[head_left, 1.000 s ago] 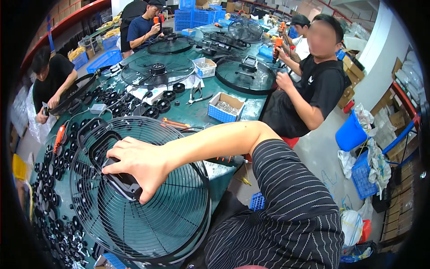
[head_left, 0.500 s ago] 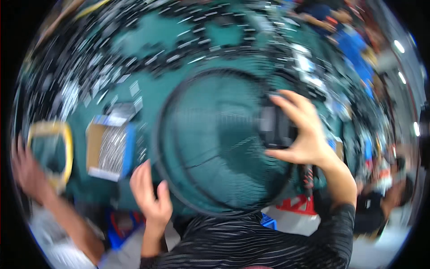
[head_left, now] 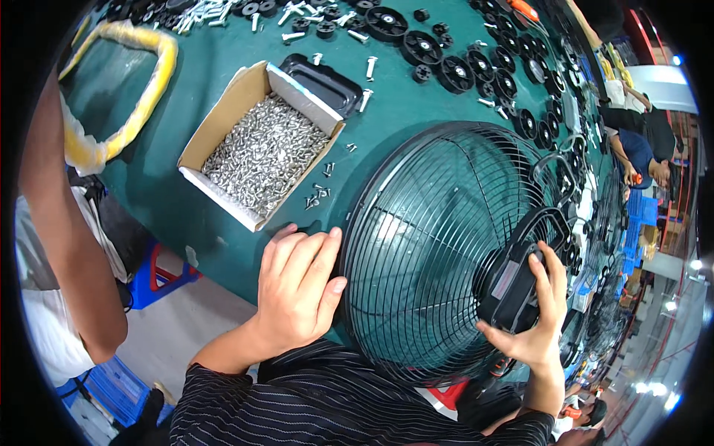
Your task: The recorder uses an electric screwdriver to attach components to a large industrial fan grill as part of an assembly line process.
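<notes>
A black wire fan cage [head_left: 416, 245] rests on the green table in front of me. On its hub sits a black motor housing [head_left: 513, 290]. My right hand [head_left: 535, 312] grips this housing with thumb and fingers on opposite sides. Beside the cage's left rim is my left hand [head_left: 297, 286], its fingers loosely stretched and its thumb apart, holding nothing; whether a fingertip touches the rim I cannot tell. Just beyond that hand stands an open cardboard box of small silver screws [head_left: 268, 152], with several loose screws [head_left: 318, 195] scattered next to it.
Behind the screw box lies a black plastic tray [head_left: 323, 85]. A yellow-wrapped ring [head_left: 160, 78] is at far left, near another person's arm [head_left: 71, 223]. Black knobs [head_left: 420, 48] and bolts [head_left: 370, 68] cover the back. A blue stool [head_left: 152, 279] stands below the table edge.
The view has swung left and sharpened, so the screw box looks larger and nearer the middle. My left hand is now closer to the cage rim. The right hand stays at the motor housing.
</notes>
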The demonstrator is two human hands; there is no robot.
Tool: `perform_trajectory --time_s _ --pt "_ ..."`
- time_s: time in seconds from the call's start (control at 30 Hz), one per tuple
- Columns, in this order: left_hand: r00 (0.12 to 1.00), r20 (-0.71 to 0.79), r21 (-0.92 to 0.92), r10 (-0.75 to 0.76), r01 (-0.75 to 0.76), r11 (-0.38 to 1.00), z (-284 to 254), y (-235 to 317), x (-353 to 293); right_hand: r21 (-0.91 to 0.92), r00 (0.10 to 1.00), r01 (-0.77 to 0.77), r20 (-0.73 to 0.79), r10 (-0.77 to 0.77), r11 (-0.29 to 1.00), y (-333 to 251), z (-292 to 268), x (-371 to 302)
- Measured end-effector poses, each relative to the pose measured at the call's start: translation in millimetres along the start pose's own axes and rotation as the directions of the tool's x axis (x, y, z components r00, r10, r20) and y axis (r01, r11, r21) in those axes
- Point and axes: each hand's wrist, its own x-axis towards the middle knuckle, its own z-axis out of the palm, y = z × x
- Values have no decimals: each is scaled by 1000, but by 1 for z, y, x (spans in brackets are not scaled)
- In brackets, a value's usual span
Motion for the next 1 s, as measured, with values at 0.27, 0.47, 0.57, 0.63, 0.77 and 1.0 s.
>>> perform_trajectory --time_s 0.27,0.47,0.57,0.63,0.77,1.0 --pt "999 -3 13 41 -41 999 4 1 8 17 998 24 52 -25 1000 5 4 10" --pt "999 15 20 45 -46 999 3 0 5 41 997 40 68 -42 998 7 7 11" --pt "999 23 12 48 -48 999 2 1 5 45 996 34 76 -37 998 7 2 13" --pt "998 37 17 53 -54 998 3 1 5 41 996 37 82 -40 998 9 3 13" --pt "997 53 35 55 -57 998 5 1 7 61 996 47 68 -51 997 12 5 14" --pt "999 26 81 40 -42 996 -3 6 8 292 990 -50 -113 87 955 21 2 -7"
